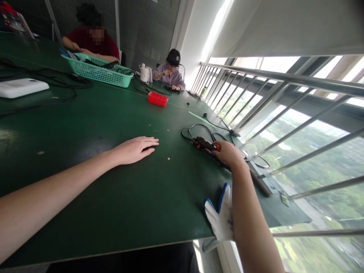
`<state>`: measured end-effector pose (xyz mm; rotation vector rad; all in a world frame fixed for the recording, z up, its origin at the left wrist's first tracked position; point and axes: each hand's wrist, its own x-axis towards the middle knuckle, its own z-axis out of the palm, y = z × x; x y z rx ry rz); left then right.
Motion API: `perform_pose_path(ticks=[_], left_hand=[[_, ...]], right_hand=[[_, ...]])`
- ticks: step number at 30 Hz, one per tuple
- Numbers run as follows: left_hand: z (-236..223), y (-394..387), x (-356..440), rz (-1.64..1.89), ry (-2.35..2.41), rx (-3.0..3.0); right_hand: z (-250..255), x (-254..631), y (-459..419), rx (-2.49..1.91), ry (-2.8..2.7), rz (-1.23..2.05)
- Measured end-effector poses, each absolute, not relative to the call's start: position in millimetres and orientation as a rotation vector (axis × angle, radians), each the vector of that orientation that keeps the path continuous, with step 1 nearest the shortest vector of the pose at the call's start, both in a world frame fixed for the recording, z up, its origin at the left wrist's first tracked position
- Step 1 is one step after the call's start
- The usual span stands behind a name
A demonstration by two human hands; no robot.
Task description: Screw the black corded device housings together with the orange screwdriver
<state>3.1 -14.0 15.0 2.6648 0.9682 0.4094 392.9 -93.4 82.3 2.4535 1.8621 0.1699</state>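
My left hand [134,149] lies flat on the green table [113,197], fingers stretched out and pointing right, holding nothing. My right hand [229,153] is curled over a black power strip [205,145] with a red switch near the table's right edge; its fingers press on the strip by the switch. Black cables [199,129] loop away from the strip toward the window side. A white glove with blue trim [220,216] lies under my right forearm at the near table edge.
A small red tray [157,99] sits mid-table. Farther back are a teal basket [96,71], a white flat box [21,87] and a white jug [145,72]. Two people sit at the far end. A metal railing [284,113] and window run along the right.
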Motion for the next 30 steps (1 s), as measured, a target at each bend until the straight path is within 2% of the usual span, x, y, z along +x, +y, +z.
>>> perform_pose_path(ticks=[15, 21, 27, 30], left_hand=[[15.2, -32.5, 14.4, 0.394, 0.864, 2.624], [18.1, -48.6, 32.6, 0.602, 0.612, 2.535], [22.7, -29.0, 21.5, 1.098, 0.857, 2.346], [16.0, -14.6, 12.5, 1.002, 0.877, 2.407]], right_hand=[[70.6, 396.0, -85.2, 2.486, 1.864, 0.124], [62.5, 357.2, -75.1, 2.335, 2.209, 0.103], [47.4, 298.0, -74.5, 1.986, 2.802, -0.005], [43.9, 281.4, -75.6, 1.856, 2.927, -0.05]])
